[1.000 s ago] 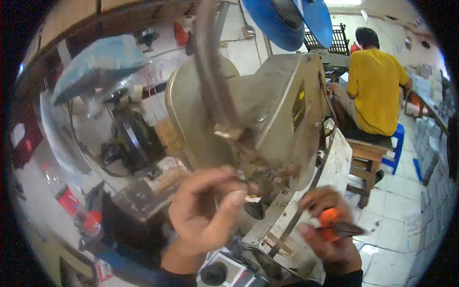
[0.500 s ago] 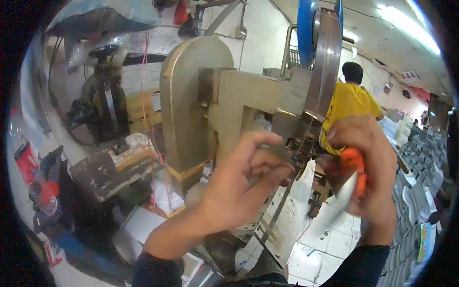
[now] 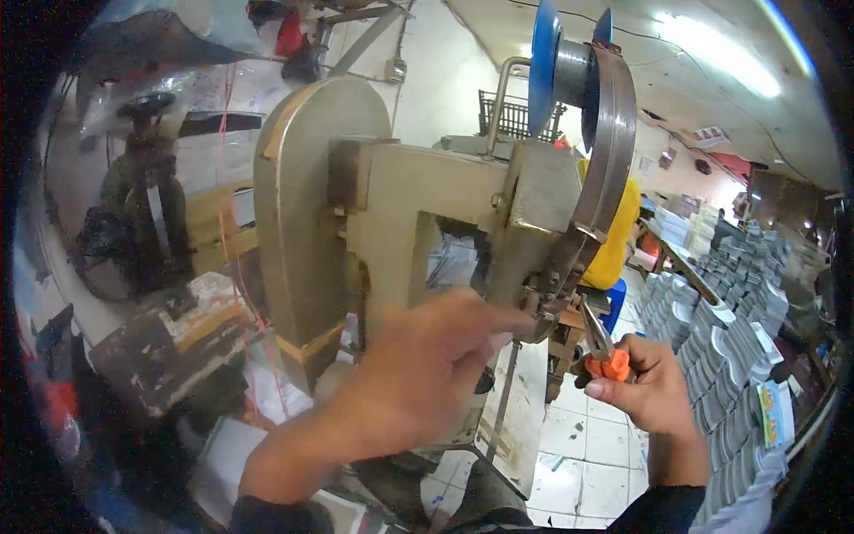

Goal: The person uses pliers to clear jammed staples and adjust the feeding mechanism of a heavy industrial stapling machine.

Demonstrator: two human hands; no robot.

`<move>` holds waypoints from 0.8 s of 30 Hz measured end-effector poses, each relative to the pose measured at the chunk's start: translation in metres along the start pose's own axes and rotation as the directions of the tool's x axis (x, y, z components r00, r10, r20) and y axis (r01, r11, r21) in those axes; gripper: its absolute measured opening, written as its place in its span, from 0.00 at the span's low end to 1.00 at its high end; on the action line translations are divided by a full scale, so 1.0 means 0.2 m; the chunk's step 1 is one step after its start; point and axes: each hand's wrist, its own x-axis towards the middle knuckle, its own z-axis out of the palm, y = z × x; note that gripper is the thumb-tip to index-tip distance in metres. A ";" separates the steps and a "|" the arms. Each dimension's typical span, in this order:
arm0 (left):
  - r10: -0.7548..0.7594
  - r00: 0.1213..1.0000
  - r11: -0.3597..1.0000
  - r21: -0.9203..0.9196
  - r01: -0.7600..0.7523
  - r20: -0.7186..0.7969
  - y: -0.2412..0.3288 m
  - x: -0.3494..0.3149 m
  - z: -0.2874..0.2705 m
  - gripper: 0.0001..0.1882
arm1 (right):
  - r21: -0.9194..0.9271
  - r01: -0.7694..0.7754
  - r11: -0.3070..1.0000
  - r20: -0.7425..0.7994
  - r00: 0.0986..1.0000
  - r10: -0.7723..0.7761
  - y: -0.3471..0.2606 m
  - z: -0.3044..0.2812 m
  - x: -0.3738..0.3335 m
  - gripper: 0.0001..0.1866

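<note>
Over white tiles (image 3: 605, 436), right hand (image 3: 656, 387) clamps upturned pliers (image 3: 603, 351); left hand (image 3: 434, 363) points rightward, grip unclear.

A bright tube lamp (image 3: 719, 55) glows overhead. Grey stacks (image 3: 725, 383) line the right side, beside a white tiled floor (image 3: 583, 436). A yellow-shirted person (image 3: 620, 236), mostly hidden, is just above a blue stool (image 3: 614, 304).
</note>
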 end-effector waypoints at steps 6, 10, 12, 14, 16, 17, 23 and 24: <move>-0.018 0.998 0.997 -0.073 0.021 0.052 0.01 -0.04 0.01 0.10 | -0.011 0.071 0.997 0.072 0.995 -0.070 -0.07 -0.03 0.04 0.20; -0.010 0.999 0.993 -0.113 0.014 0.032 -0.01 -0.08 0.02 0.10 | -0.058 0.227 0.972 0.109 0.969 -0.220 -0.10 -0.05 0.08 0.21; -0.011 1.000 0.995 -0.095 0.011 -0.006 0.00 -0.09 0.02 0.09 | -0.365 0.292 0.884 0.237 0.948 -0.215 -0.21 -0.07 0.13 0.20; -0.017 1.000 0.996 -0.087 0.015 -0.024 0.01 -0.10 0.01 0.10 | -0.528 0.340 0.779 0.264 0.937 -0.230 -0.24 -0.07 0.13 0.19; -0.021 0.998 0.998 -0.066 0.017 -0.052 0.03 -0.11 -0.01 0.11 | -0.560 0.296 0.773 0.250 0.951 -0.183 -0.27 -0.09 0.10 0.18; -0.049 0.997 0.994 -0.096 0.043 -0.060 0.03 -0.11 -0.01 0.11 | -0.594 0.246 0.766 0.232 0.964 -0.130 -0.28 -0.10 0.09 0.17; -0.028 0.999 0.994 -0.111 0.023 -0.042 0.01 -0.10 0.01 0.12 | -0.619 0.322 0.716 0.222 0.947 -0.234 -0.30 -0.09 0.09 0.17; -0.033 0.999 0.995 -0.099 0.031 -0.019 0.02 -0.10 0.01 0.11 | -0.649 0.306 0.697 0.219 0.952 -0.215 -0.35 -0.07 0.10 0.16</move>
